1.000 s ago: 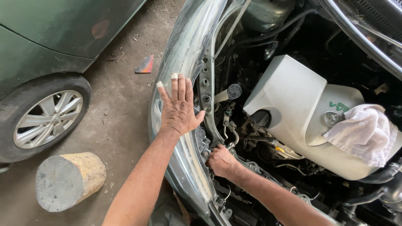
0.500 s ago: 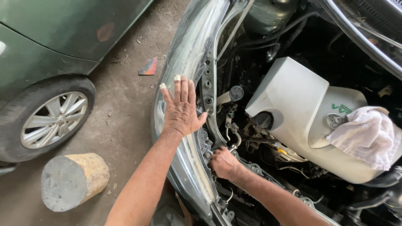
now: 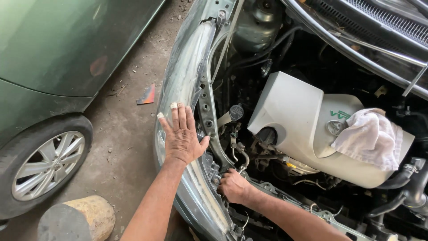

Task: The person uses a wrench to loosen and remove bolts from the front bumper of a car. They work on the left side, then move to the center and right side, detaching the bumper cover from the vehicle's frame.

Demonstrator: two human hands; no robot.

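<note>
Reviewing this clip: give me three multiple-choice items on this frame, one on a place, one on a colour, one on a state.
1. Where does the left hand rest?
A. on the headlight
B. on the wheel
C. on the cloth

2. What colour is the cloth on the engine cover?
A. red
B. white
C. blue

3. How is the left hand posed?
A. fist
B. pinching
C. flat, fingers spread

Key: 1 A, palm lies on the clear lens; 2 B, the rag shows white; 3 C, fingers extended on the lens, while the right hand reaches below.
</note>
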